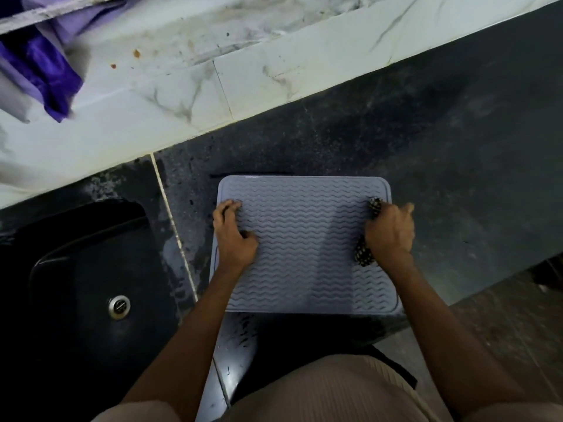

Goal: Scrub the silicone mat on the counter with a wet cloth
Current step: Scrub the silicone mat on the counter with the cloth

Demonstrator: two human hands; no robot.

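Under both hands (307, 236), silicone mat (304, 245) on counter (441, 141).

left hand (233, 236) pins mat (304, 248) | right hand (391, 233) presses cloth (364, 254) (speckled) on mat

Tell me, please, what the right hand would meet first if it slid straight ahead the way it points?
Probably the silicone mat's raised far rim, then bare dark counter; the right hand, with its cloth, has nothing else before it.

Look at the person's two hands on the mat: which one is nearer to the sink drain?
Left. The left hand presses on the mat's left edge, on the side of the sink drain. The right hand, gripping the speckled cloth, is at the mat's opposite edge.
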